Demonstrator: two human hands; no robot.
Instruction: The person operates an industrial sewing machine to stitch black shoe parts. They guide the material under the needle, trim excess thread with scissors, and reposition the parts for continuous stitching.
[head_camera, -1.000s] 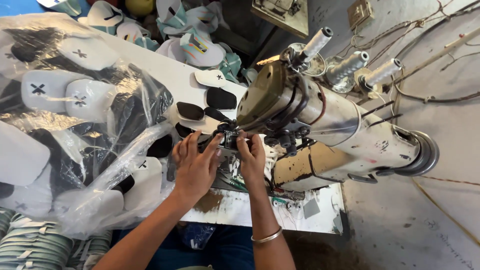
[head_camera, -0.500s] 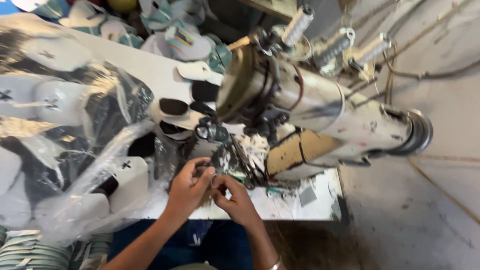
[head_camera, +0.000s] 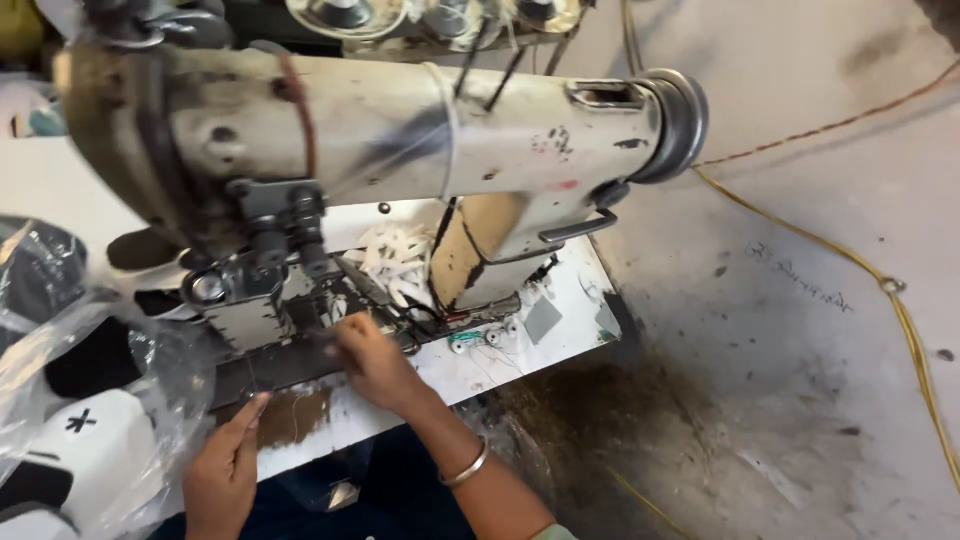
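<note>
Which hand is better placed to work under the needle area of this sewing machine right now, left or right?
Probably the right hand. It is already up on the machine bed beside the needle area of the sewing machine. The left hand sits lower, at the table's front edge near the plastic bag.

Bare forearms; a plain silver bangle (head_camera: 467, 468) circles the right wrist; dark blue clothing (head_camera: 390, 490) covers the lap.

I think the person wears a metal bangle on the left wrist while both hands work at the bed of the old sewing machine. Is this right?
Not quite. The head view shows the metal bangle on the right wrist, not the left. The rest holds: the right hand and the left hand are both at the bed of the old sewing machine.
</note>
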